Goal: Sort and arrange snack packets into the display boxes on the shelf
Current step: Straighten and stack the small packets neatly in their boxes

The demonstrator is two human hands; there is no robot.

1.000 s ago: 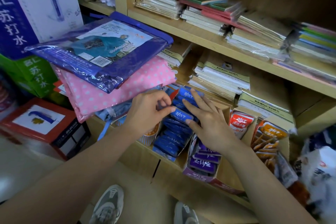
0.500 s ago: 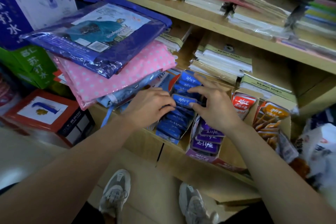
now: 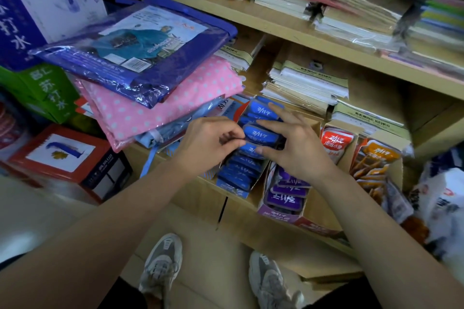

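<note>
1. Blue foil snack packets [image 3: 239, 174] are stacked in an overlapping row inside an open blue cardboard display box [image 3: 232, 188], which is set on the lower board of a light wooden shelf [image 3: 276, 24].
2. One blue packet [image 3: 261, 134] near the middle of the row is pinched at its left edge between the thumb and forefinger of the left hand [image 3: 211, 140]. The other fingers of that hand are curled.
3. The right hand [image 3: 293, 148] is held flat over the same row, with its fingers straight and spread across the upper packets. Its thumb tip is laid against the packet just below the pinched one, and nothing is enclosed by it.
4. Purple foil packets [image 3: 286, 198] are lined up in a purple display box [image 3: 273, 216] just beside the blue row, and are partly covered by the right wrist.
5. Further right, a red-and-white pouch [image 3: 336, 143] is stood upright, and orange snack packets [image 3: 376, 158] are packed in a brown cardboard box.
6. Stacks of pale notebooks [image 3: 306, 83] are piled behind the display boxes.
7. To the left, a pink polka-dotted package [image 3: 155, 103] is overlaid by a blue plastic-wrapped raincoat pack [image 3: 140, 50]. Both overhang the shelf edge near the left hand.
8. A pair of grey sneakers [image 3: 160, 263] is seen on the floor below.
</note>
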